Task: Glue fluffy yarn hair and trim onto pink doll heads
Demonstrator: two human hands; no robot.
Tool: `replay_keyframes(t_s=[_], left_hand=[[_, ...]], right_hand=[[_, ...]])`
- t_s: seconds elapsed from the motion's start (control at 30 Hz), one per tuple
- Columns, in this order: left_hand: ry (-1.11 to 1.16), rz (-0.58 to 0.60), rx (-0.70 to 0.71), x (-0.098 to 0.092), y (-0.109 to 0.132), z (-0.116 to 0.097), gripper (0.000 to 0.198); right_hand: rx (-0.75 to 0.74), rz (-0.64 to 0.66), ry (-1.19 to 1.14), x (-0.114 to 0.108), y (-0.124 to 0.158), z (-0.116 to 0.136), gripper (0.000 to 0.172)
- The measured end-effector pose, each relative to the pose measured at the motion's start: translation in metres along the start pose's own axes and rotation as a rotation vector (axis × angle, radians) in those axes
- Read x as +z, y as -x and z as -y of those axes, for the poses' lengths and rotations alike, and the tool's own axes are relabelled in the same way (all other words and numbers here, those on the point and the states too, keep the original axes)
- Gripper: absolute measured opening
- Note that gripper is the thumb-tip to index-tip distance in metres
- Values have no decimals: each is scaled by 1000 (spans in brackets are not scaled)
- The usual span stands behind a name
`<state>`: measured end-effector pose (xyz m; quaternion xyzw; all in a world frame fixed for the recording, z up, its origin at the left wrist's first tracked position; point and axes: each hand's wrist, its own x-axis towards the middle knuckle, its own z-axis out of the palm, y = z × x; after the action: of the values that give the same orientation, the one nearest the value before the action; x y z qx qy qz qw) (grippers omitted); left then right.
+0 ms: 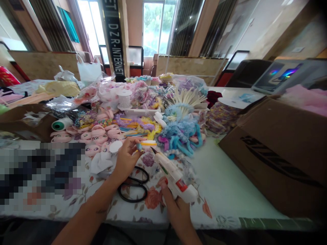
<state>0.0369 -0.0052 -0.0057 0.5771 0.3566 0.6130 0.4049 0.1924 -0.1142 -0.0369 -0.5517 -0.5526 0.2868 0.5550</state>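
My left hand [129, 157] pinches a small light-blue piece [139, 146] between its fingertips, over the flowered tablecloth. My right hand [176, 206] is wrapped round the handle of a white and red glue gun [172, 173]. The gun's dark nozzle points up and left, close to the fingertips of my left hand. Just beyond them lies a white and yellow roll [149, 143]. Black-handled scissors [133, 193] rest on the cloth between my forearms, their blades hidden.
Pink doll-face pieces [99, 139] and a green-cored thread spool [62, 124] lie at left. Blue fluffy yarn [180, 127] is beyond the gun. A large cardboard box [273, 153] stands at right, an open box [25, 122] at far left. White crumpled material [101, 163] sits near my left wrist.
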Motion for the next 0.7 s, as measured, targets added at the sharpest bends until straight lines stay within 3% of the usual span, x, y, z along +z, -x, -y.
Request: replay_keyframes(t_s=[0.7], left_hand=[[46, 3, 1, 0, 0, 1, 25]], right_hand=[[3, 18, 3, 2, 1, -2, 27]])
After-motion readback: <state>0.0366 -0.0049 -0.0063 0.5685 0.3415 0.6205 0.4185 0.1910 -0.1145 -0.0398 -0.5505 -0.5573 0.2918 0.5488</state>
